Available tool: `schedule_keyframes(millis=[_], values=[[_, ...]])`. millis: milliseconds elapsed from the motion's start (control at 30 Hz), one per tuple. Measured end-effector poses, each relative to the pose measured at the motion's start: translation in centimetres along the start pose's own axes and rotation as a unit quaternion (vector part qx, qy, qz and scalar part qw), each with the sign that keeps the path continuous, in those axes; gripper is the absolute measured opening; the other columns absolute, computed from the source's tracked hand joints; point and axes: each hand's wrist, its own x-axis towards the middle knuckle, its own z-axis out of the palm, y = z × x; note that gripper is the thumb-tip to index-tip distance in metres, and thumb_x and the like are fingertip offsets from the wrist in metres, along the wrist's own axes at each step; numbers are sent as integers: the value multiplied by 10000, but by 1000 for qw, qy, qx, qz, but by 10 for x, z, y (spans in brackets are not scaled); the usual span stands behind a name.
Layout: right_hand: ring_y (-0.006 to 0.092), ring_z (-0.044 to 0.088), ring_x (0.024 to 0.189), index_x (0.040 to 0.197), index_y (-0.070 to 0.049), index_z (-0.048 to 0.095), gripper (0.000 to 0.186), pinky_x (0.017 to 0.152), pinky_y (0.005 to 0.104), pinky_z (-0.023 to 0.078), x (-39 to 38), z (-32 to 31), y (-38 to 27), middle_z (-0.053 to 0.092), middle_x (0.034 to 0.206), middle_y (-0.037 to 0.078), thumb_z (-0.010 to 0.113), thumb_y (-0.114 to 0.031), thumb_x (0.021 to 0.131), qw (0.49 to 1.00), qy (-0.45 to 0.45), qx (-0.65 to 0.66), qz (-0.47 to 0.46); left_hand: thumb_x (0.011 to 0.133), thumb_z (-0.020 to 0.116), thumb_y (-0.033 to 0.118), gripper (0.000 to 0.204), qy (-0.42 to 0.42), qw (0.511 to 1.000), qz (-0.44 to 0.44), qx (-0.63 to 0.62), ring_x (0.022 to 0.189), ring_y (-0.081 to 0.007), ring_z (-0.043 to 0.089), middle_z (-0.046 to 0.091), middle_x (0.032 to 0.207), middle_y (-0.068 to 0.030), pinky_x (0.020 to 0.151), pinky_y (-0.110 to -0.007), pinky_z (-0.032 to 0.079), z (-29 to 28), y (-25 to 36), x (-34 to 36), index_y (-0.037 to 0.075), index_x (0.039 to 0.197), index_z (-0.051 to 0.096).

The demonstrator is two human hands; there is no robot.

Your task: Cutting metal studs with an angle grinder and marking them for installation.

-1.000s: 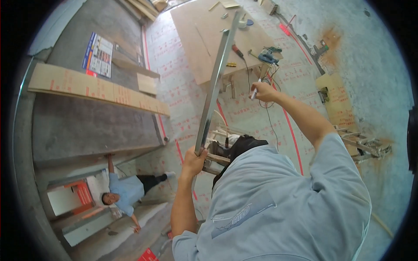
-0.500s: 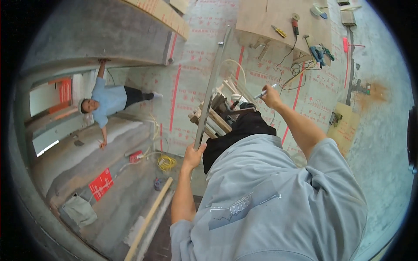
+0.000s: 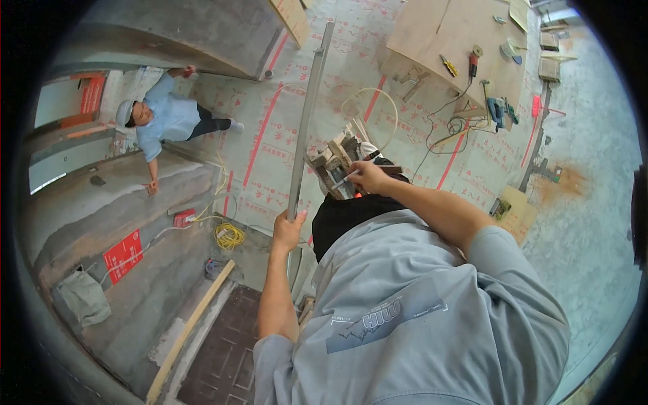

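My left hand (image 3: 289, 231) is closed round the lower part of a long, narrow metal bar (image 3: 309, 115), which slants up and away from me. In front of my waist, my right hand (image 3: 368, 177) grips a slim, silvery marker-like pen (image 3: 345, 180), its end pointing left toward the bar. Just beyond that hand is a heap of wood offcuts and tools (image 3: 337, 155), partly hidden by the hand and my dark trousers. What holds the heap cannot be made out.
A plywood-topped table (image 3: 418, 40) at the far right carries an angle grinder (image 3: 474, 64), yellow-handled pliers (image 3: 449, 65) and a corded blue power tool (image 3: 499, 111). To the left, a person in a helmet (image 3: 169, 111) stands by a ledge. Yellow cable (image 3: 229, 236) lies coiled near a timber strip (image 3: 192, 324).
My right hand has moved left and inward with the pen, closer to the metal bar. The bar has shifted slightly left with my left hand. The other person's upper arm has come down from the panel.
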Motion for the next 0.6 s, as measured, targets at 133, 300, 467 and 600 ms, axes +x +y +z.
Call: schedule_keyframes(millis=[133, 300, 467, 600], values=[[133, 644, 661, 1022, -46, 669, 131, 578, 296, 524, 27, 30, 29, 671, 758, 45, 715, -137, 938, 996, 74, -32, 27, 954, 705, 347, 381, 32, 999, 5, -27, 866, -290, 692, 735, 910, -177, 810, -413, 526, 1, -2, -20, -22, 1049, 708], [132, 641, 565, 1069, -48, 696, 148, 516, 314, 524, 35, 27, 27, 706, 740, 68, 696, -127, 943, 999, 30, 0, 44, 954, 710, 331, 385, 55, 998, -1, -27, 902, -296, 705, 737, 938, -189, 819, -415, 529, 14, -6, -50, -32, 1082, 697], [139, 632, 541, 1066, -55, 705, 163, 512, 319, 521, 36, 24, 26, 696, 704, 68, 697, -155, 937, 999, 16, -36, 35, 951, 711, 351, 407, 35, 997, -38, -51, 869, -288, 690, 728, 916, -176, 807, -411, 527, 32, -2, -58, -36, 1076, 687], [145, 661, 610, 1095, -43, 724, 233, 581, 326, 535, 35, 28, 21, 693, 711, 69, 719, -199, 923, 996, 23, -82, -12, 945, 716, 364, 416, 27, 997, -57, -40, 841, -288, 672, 710, 884, -164, 802, -413, 524, 40, -1, -57, -37, 1054, 680]])
